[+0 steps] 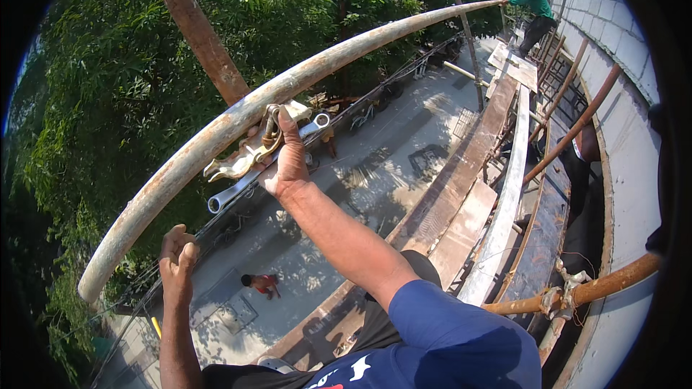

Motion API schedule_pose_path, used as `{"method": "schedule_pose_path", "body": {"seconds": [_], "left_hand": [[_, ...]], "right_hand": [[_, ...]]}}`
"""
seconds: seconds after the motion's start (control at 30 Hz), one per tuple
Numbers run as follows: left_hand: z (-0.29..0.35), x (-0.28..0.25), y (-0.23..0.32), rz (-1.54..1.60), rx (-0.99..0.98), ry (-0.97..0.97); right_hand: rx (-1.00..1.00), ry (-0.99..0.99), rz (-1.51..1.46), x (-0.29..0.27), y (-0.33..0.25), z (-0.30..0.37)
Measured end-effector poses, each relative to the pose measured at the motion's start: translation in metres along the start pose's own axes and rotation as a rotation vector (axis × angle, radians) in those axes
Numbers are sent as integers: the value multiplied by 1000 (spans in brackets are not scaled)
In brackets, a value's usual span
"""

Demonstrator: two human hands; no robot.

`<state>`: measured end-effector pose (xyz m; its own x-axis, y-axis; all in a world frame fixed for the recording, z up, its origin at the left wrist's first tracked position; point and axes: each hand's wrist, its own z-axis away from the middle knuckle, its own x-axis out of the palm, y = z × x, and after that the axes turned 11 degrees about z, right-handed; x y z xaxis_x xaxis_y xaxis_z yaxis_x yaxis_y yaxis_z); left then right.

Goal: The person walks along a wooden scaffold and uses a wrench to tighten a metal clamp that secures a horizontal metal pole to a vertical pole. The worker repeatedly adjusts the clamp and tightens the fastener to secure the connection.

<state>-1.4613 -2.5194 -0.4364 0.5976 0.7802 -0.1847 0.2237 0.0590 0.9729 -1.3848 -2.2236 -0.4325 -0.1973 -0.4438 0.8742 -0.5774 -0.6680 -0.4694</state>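
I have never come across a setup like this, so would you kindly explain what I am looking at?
Certainly. There is no machine here, just a person's two bare hands, seen from above. The single picture comes from a wide fisheye camera worn on the head, which makes straight things look bent.

The right hand holds a metal clamp and a wrench close against a long, weathered pole. The left hand is raised below the pole, fingers loosely curled, apparently holding nothing.

A co-worker in green grips the pole's far end. Planks run along the scaffold, and a person in red is on the ground far below.
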Motion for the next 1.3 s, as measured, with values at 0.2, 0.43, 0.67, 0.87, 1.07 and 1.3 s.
{"method": "schedule_pose_path", "body": {"seconds": [0.2,0.43,0.67,0.87,1.07,1.3], "left_hand": [[-97,64,6,832,125,-209],[-113,90,-3,1024,208,-83],[-125,104,-4,1027,355,-6],[-122,107,-6,1055,359,22],[-124,107,-8,1035,377,21],[-125,109,-4,1008,365,11]], "right_hand": [[-33,78,60,-2,0,2],[-35,73,215,-22,-16,8],[-219,149,420,-28,-60,25],[-192,123,778,-18,-115,41],[-160,124,840,-12,-132,38],[-117,158,660,-37,-109,49]]}}
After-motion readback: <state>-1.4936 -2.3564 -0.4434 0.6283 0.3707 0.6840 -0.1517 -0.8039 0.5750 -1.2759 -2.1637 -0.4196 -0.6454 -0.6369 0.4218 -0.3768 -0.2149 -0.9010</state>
